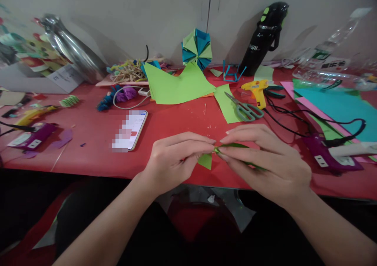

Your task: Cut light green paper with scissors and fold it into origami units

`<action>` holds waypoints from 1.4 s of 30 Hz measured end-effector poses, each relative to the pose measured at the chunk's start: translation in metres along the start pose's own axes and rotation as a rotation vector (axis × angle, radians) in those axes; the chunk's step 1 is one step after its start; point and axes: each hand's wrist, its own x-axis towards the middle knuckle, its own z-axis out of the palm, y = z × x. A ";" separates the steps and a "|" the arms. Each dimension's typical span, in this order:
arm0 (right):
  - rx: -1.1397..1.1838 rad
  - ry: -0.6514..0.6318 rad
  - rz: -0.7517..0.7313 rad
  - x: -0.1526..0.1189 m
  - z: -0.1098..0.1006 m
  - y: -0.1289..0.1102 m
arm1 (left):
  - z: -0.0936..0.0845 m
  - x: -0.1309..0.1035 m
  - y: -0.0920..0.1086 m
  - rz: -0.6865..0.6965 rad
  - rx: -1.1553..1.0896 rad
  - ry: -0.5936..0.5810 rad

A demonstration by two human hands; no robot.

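Between my hands, just above the table's front edge, is a small piece of green paper, partly hidden by the fingers. My left hand pinches its left part between thumb and fingers. My right hand is closed on the right part, where a darker green strip shows between the fingers. The fingertips of both hands nearly meet at a narrow, folded or twisted spot. Beyond them lie grey-handled scissors on a green paper strip, and a large light-green sheet.
A phone lies left of my hands. A yellow glue gun has its cord running to a purple power strip at right. Behind stand a black bottle, a paper ball and a steel flask. Coloured sheets lie at right.
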 end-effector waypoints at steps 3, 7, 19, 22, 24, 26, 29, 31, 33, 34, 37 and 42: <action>0.021 -0.002 0.027 -0.002 0.001 0.002 | 0.001 0.000 -0.001 -0.016 0.001 -0.008; 0.062 -0.002 0.063 -0.005 0.002 0.005 | 0.002 0.001 -0.002 -0.053 -0.015 -0.008; 0.231 -0.102 0.443 0.003 -0.002 0.008 | 0.001 0.014 0.005 -0.391 -0.210 -0.087; 0.344 -0.139 0.557 0.005 -0.001 0.012 | 0.001 0.016 0.003 -0.465 -0.245 -0.124; 0.398 -0.145 0.609 0.006 0.001 0.014 | 0.000 0.016 0.001 -0.499 -0.262 -0.142; 0.427 -0.148 0.642 0.005 0.002 0.016 | 0.000 0.015 -0.002 -0.530 -0.283 -0.164; 0.454 -0.171 0.681 0.004 0.005 0.019 | 0.000 0.013 -0.006 -0.595 -0.363 -0.208; 0.480 -0.199 0.709 0.003 0.006 0.021 | 0.001 0.011 -0.008 -0.655 -0.437 -0.244; 0.516 -0.250 0.735 0.003 0.007 0.023 | 0.001 0.011 -0.010 -0.690 -0.467 -0.282; 0.532 -0.283 0.744 0.004 0.007 0.024 | 0.001 0.011 -0.011 -0.691 -0.457 -0.300; 0.551 -0.370 0.755 0.005 0.006 0.026 | 0.000 0.012 -0.013 -0.673 -0.396 -0.343; 0.582 -0.482 0.772 0.005 0.005 0.029 | -0.004 0.016 -0.011 -0.661 -0.319 -0.486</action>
